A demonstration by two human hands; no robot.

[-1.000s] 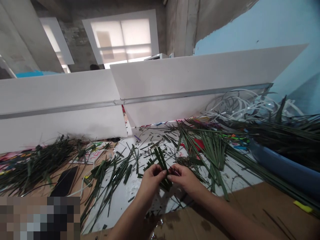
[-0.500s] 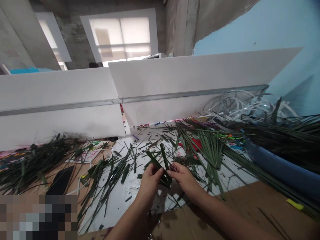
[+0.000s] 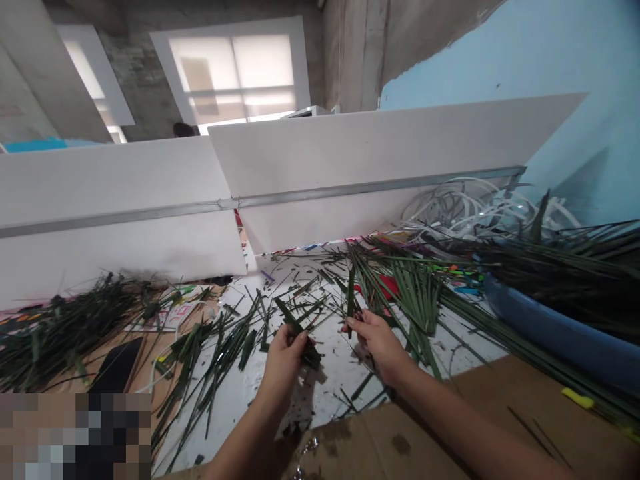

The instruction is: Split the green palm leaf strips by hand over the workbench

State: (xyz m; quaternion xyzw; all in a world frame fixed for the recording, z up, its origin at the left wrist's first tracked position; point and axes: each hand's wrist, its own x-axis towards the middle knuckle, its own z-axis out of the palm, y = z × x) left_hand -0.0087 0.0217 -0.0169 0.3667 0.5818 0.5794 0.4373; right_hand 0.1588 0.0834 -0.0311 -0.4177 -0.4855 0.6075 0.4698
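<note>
My left hand (image 3: 281,357) is closed around dark green leaf strips (image 3: 287,312), which stick out above and below the thumb. To its right, apart from it, my right hand (image 3: 383,345) pinches a single upright leaf strip (image 3: 351,290). Something thin and dark also shows by the right fingers, too small to name. Beneath both hands lies a white work surface (image 3: 273,380) strewn with leaf scraps. A fan of long green leaves (image 3: 413,297) spreads just beyond my right hand, and loose cut strips (image 3: 220,363) lie left of my left hand.
A blue basin (image 3: 540,323) heaped with dark leaves stands at right, with coiled white straps (image 3: 460,207) behind it. Brown cardboard (image 3: 470,407) covers the near edge. A phone-like black slab (image 3: 117,363) and a leaf pile (image 3: 65,327) are at left. White panels (image 3: 350,153) close off the back.
My hands have moved apart, left hand to the left and right hand slightly right. The leaf strips that met between them are now separated, one in the right hand, the rest in the left.
</note>
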